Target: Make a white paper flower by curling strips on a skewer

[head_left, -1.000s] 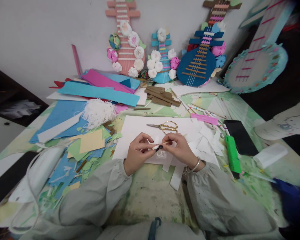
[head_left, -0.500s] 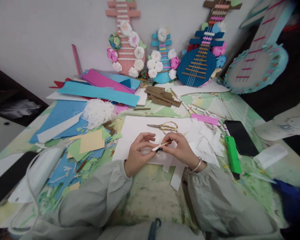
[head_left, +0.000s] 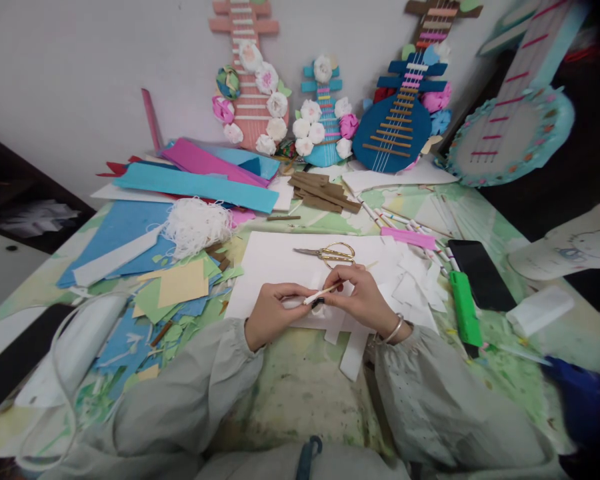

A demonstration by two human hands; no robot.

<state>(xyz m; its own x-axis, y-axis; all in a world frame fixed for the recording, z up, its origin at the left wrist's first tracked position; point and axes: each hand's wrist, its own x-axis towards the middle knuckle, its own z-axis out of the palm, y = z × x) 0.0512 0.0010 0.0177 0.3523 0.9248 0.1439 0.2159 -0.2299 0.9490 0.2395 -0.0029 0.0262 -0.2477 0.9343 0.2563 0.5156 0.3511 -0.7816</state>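
A thin wooden stick (head_left: 334,287) with white paper at its near-left end (head_left: 312,298) is held between my hands. My left hand (head_left: 276,312) pinches the white end, its fingers straight and pressed together. With thumb and fingertips, my right hand (head_left: 357,300) grips the stick; a silver bangle (head_left: 396,328) circles that wrist. Both hands are over a large white sheet (head_left: 270,257). Just beyond them lie gold-handled scissors (head_left: 325,253), blades pointing left. White paper strips (head_left: 354,357) stick out below the right hand.
White paper scraps (head_left: 413,283), a green cutter (head_left: 465,310) and a black phone (head_left: 481,275) lie right. Left are coloured paper pieces (head_left: 183,283) and a white string heap (head_left: 199,227). Paper lutes, including a dark blue one (head_left: 395,133), lean on the wall.
My left hand's raised fingers have come down and closed together at the stick's white end. The right hand keeps nearly the same place and grip.
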